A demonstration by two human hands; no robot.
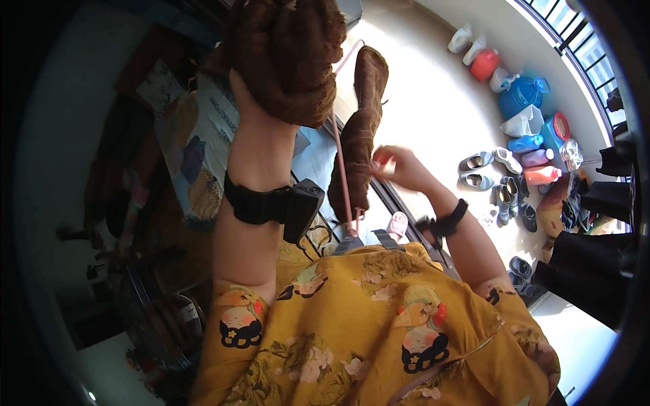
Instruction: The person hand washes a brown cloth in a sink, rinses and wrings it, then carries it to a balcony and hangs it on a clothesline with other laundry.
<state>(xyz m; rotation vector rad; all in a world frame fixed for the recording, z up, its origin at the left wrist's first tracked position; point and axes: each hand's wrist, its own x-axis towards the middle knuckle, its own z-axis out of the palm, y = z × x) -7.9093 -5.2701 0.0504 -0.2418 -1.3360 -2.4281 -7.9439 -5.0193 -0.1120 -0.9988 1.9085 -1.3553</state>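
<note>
A bulky brown plush garment hangs over the end of my raised left forearm. My left hand is hidden in or behind its folds, so its grip does not show. A long narrow brown plush piece hangs lower down; whether it joins the bulky part is unclear. Along its left side runs a thin pink rod, with a bent pink end above. My right hand is at the right edge of the narrow piece, fingers curled and blurred. Whether they pinch the plush cannot be made out.
Bottles and jugs line the wall at right, below a barred window. Several shoes stand on the sunlit floor. Dark clothes hang at far right. A printed cloth lies at left. A door track crosses near my feet.
</note>
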